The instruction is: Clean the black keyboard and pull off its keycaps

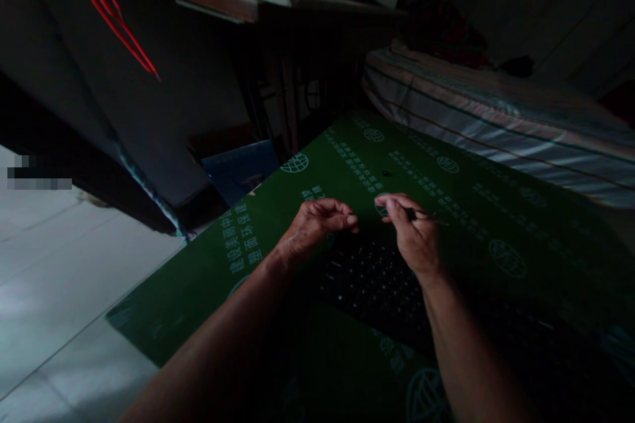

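A black keyboard (367, 277) lies on a green printed board (278, 211), partly covered by my right forearm. Above its far left end, my left hand (322, 221) is closed in a pinch; whatever sits between thumb and fingertips is too small and dark to name. My right hand (414, 231) hovers over the keyboard's far edge, thumb against curled fingers. A slim dark object (411, 213) shows in its grip, with a thin end poking out to the right; its kind is unclear. Beyond the hands, a tiny black piece (385, 173) rests on the board.
A cluttered table (238, 3) stands at the back, red cords (116, 16) hanging from its left. To the right is a bed-like mattress (496, 112) with a striped cover. A blue flat item (241, 165) sits below the board's left edge, near the pale tiled floor (59, 291). Light is dim.
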The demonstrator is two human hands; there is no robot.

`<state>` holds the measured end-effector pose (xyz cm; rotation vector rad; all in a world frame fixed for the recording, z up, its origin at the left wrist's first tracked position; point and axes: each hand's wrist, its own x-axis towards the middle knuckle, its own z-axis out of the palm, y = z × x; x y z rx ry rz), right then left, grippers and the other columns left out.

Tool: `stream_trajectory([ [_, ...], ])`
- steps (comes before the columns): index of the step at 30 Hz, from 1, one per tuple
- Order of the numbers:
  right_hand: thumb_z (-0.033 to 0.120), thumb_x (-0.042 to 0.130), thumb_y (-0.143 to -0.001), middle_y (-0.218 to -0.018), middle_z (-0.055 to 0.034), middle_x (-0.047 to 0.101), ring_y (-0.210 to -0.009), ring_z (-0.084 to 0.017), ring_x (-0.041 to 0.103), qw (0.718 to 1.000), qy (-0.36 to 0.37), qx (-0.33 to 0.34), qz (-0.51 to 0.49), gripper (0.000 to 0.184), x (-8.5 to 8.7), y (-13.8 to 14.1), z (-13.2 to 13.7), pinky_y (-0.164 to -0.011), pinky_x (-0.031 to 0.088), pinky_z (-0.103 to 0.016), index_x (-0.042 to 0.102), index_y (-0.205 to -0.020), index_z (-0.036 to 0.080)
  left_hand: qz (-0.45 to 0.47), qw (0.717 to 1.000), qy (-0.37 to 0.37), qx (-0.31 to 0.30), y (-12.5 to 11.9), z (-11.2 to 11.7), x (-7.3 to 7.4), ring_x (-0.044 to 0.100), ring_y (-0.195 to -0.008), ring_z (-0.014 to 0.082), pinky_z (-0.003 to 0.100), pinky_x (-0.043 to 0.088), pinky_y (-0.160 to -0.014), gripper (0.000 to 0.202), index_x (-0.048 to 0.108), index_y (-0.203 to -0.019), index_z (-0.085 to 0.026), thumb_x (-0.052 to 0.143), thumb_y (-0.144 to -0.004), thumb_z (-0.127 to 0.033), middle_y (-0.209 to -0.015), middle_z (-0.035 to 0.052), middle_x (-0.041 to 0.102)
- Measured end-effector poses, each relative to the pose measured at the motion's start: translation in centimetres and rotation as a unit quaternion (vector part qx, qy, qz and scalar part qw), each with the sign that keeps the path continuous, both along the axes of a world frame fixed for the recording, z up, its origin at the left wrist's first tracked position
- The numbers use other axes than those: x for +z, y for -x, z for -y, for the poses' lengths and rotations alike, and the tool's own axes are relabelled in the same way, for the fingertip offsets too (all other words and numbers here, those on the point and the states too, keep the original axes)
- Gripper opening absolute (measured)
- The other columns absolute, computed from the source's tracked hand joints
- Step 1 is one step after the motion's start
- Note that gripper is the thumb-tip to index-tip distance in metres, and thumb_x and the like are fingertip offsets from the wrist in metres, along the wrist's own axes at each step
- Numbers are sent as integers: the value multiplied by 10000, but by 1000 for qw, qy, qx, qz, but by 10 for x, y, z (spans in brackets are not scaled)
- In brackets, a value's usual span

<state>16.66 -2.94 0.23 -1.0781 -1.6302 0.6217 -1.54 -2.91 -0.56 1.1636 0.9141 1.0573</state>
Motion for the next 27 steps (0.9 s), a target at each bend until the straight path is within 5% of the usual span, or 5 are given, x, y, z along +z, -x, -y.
stream_trajectory([
  [6,179,449,-859,-814,-32,682,-765,-149,625,987,-54,67,137,228,8,3,6,-759,494,-313,648,-967,206,12,1000,10,-5,0,0,2,607,-632,126,259,437,-677,138,659,-694,-137,745,-643,-231,-642,21,685],
  [10,119,444,-828,-797,-29,687,-673,-117,629,984,-38,104,140,265,9,8,11,-650,513,-228,645,-989,182,37,999,26,-15,0,0,1,619,-629,132,268,447,-677,166,654,-689,-137,767,-613,-232,-643,20,688],
  [19,95,521,-766,-927,-38,698,-792,-141,659,984,-28,142,104,305,1,15,15,-707,525,-222,634,-1032,192,101,994,42,-31,1,-1,-4,606,-591,98,207,447,-626,178,654,-686,-120,775,-596,-216,-627,9,674],
  [27,143,547,-762,-712,-4,666,-593,-116,611,985,42,132,103,203,-1,15,15,-574,475,-206,621,-944,194,73,994,75,-41,0,0,1,615,-601,108,217,452,-626,232,643,-707,-124,790,-529,-144,-650,7,683],
])
